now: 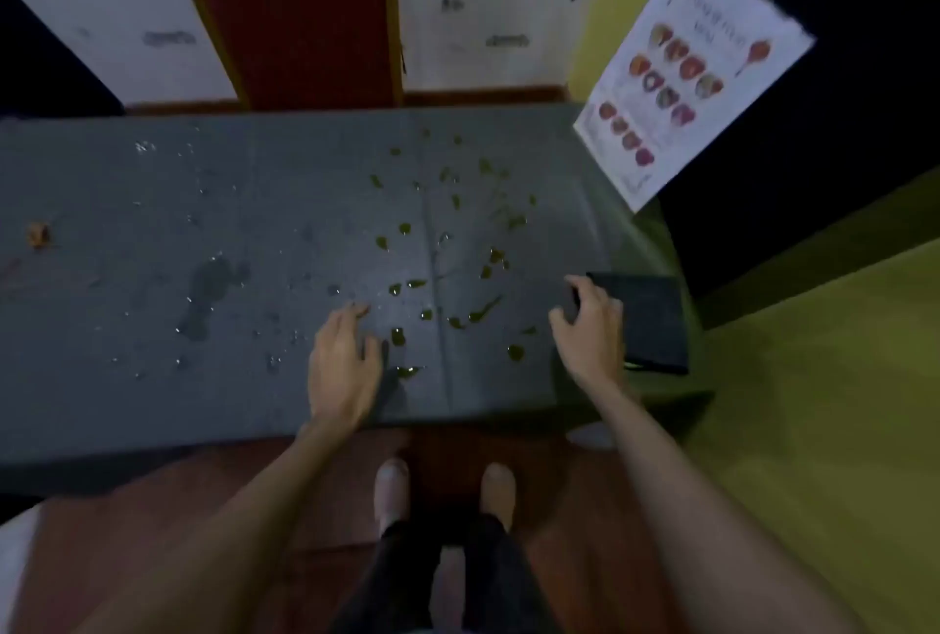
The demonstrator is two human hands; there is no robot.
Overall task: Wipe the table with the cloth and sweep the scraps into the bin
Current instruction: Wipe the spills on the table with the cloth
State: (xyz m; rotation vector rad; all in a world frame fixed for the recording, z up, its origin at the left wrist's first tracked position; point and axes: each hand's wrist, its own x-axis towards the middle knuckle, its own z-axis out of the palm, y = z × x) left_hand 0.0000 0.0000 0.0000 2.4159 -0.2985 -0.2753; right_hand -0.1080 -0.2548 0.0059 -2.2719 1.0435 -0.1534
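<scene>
Head view, looking down at a grey-covered table (152, 236). Green scraps (447, 247) lie scattered over the right half of the top, thickest from the middle toward the far edge, thinning toward the near edge; a few lie between the two hands. Water droplets and a darker wet patch (208, 292) occupy the left half. One small orange-brown scrap (38, 234) sits alone near the left edge. Left hand (343, 369) rests palm-down on the table near the near edge, fingers spread, empty, fingertips just beside the nearest scraps. Right hand (590, 328) is near the right edge, fingers curled over the left side of a dark folded cloth (646, 323); contact visible, firmness of grip cannot be told. The cloth lies flat at the near right corner, its outer edge just at the table's right edge. A printed sheet with red and green pictures (692, 74) overhangs the far right corner. A red chair with a gold frame (295, 18) stands behind the far edge. Person's feet (442, 491) visible below the near edge on a brown floor. Frame is dim and slightly blurred.
</scene>
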